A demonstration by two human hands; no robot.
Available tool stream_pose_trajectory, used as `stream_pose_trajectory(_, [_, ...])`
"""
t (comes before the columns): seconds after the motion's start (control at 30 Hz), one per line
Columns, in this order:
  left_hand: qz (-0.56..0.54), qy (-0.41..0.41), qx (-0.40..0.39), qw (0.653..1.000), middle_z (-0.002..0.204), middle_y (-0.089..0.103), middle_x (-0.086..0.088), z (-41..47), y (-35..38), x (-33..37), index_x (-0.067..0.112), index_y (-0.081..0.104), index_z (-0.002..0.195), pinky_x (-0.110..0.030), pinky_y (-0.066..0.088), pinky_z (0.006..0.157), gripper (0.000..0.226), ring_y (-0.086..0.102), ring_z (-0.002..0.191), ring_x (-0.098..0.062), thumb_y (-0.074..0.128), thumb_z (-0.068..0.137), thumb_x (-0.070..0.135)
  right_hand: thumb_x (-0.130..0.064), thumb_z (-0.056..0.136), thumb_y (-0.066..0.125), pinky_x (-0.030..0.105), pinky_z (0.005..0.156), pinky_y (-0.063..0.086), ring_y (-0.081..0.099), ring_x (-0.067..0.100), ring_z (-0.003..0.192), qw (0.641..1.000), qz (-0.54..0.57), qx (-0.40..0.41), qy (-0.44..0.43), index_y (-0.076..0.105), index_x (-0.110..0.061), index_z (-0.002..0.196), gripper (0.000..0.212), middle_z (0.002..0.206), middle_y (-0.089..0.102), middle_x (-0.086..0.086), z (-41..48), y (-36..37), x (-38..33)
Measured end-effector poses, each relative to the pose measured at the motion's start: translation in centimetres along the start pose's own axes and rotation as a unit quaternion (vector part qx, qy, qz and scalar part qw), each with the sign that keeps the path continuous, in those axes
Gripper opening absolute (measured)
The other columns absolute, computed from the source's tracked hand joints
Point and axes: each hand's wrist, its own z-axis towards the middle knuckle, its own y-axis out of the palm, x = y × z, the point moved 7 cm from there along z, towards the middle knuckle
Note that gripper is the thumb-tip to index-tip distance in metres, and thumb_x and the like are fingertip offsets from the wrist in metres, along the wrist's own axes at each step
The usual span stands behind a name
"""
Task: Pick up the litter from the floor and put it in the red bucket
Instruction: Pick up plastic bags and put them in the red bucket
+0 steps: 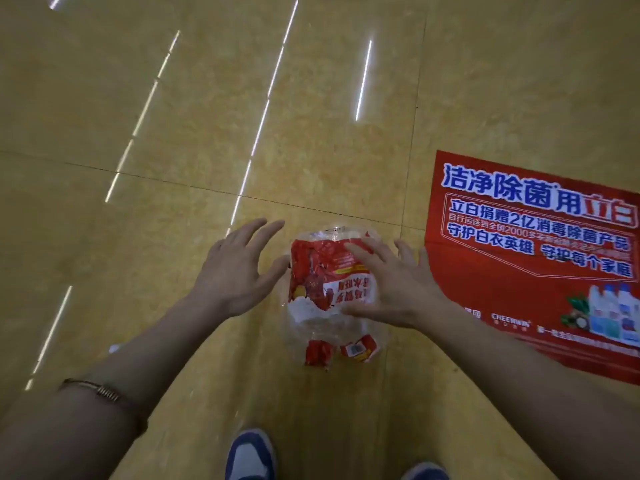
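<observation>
A crumpled clear plastic bottle with a red and white label lies on the glossy yellow tiled floor, just ahead of my feet. My left hand hovers at its left side, fingers spread, thumb near the label's edge. My right hand is spread over the bottle's right side, partly covering it; whether the fingers touch it I cannot tell. Neither hand grips anything. The red bucket is not in view.
A large red poster with white and blue printing lies flat on the floor to the right. My blue and white shoes show at the bottom edge. Bright light strips reflect off the tiles ahead.
</observation>
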Motion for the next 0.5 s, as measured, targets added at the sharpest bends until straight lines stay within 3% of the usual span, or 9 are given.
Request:
stream_pose_trajectory(0.2, [0.018, -0.019, 0.034, 0.999, 0.155, 0.024, 0.003, 3.2, 5.4, -4.2, 0.041, 0.02, 0.145, -0.05, 0.032, 0.107, 0.081, 0.025, 0.14, -0.025, 0.017, 0.073, 0.076, -0.089, 0.053, 0.053, 0.07, 0.104, -0.015, -0.028, 0.042, 0.138, 0.995, -0.088, 0.007, -0.049, -0.024, -0.05, 0.14, 0.123, 0.153, -0.033, -0.008, 6.2, 6.0, -0.4])
stream_pose_trajectory(0.33, [0.029, -0.003, 0.029, 0.999, 0.155, 0.023, 0.003, 4.5, 8.8, -6.1, 0.042, 0.02, 0.145, -0.052, 0.03, 0.108, 0.084, 0.024, 0.14, -0.024, 0.014, 0.071, 0.079, -0.085, 0.046, 0.064, 0.074, 0.102, -0.012, -0.038, 0.044, 0.131, 0.993, -0.097, 0.018, -0.061, -0.035, -0.05, 0.134, 0.137, 0.143, -0.048, -0.006, 9.8, 9.3, -0.1])
stream_pose_trajectory(0.5, [0.032, 0.001, 0.037, 0.999, 0.156, 0.021, 0.005, 5.6, 11.8, -7.8, 0.043, 0.02, 0.145, -0.05, 0.027, 0.111, 0.081, 0.022, 0.141, -0.022, 0.013, 0.073, 0.078, -0.076, 0.044, 0.075, 0.077, 0.098, -0.013, -0.042, 0.044, 0.127, 0.994, -0.102, -0.028, -0.039, -0.041, -0.053, 0.127, 0.145, 0.134, -0.058, -0.004, 12.8, 13.1, 0.7])
